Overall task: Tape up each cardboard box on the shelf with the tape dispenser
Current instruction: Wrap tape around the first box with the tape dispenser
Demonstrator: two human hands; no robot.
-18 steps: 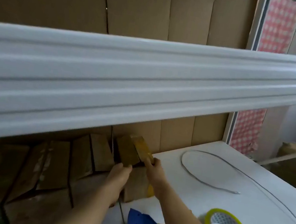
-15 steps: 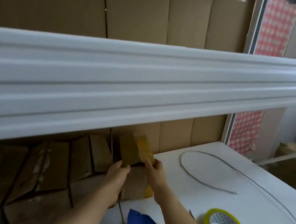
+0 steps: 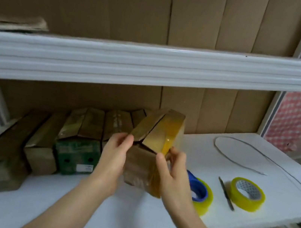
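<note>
A small cardboard box [image 3: 142, 168] with yellowish tape on its right side is held just above the white shelf [image 3: 169, 213]. My left hand [image 3: 115, 154] grips its left side with fingers at the raised left flap. My right hand [image 3: 173, 168] grips its right side beside the taped flap. Both top flaps stand open. A blue tape dispenser [image 3: 199, 189] loaded with a yellowish roll lies on the shelf just right of the box, partly hidden by my right hand. Several other boxes [image 3: 81, 132] stand in a row to the left.
A loose roll of yellowish tape [image 3: 247, 194] lies at the right, with a thin dark pen-like tool [image 3: 226, 192] beside it. A grey wire [image 3: 241, 157] loops behind them. The upper shelf's white front rail [image 3: 152, 69] overhangs the boxes. A green box [image 3: 76, 157] stands left of my hands.
The view has pulled back and down, so the upper rail sits higher in frame. Both hands have brought the box forward out of the row, toward the shelf's front.
</note>
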